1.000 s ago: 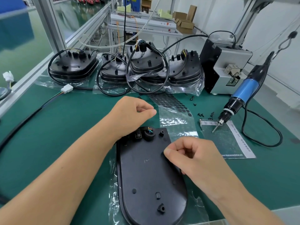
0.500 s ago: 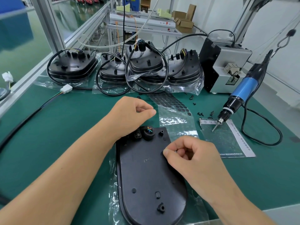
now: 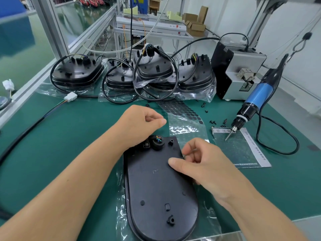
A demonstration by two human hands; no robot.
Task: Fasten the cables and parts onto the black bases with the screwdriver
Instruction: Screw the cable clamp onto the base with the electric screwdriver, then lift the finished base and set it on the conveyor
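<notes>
Black base [image 3: 159, 185] lies flat on the desk [image 3: 69, 136], long axis running away from the viewer, cable socket end farthest. Left hand [image 3: 139, 124], curled, rests at that far end; right hand [image 3: 199, 164], fingers curled, touches its right edge; whether either holds anything cannot be told.

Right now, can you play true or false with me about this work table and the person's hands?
1. The blue screwdriver hangs by the table, in nobody's hand. True.
2. The right hand holds the screwdriver. False: it is over the nearest black base, fingers curled.
3. Loose black screws lie on the green mat. True.
4. The nearest base is red. False: it is black.
5. The left hand is at the base's far end. True.
</notes>
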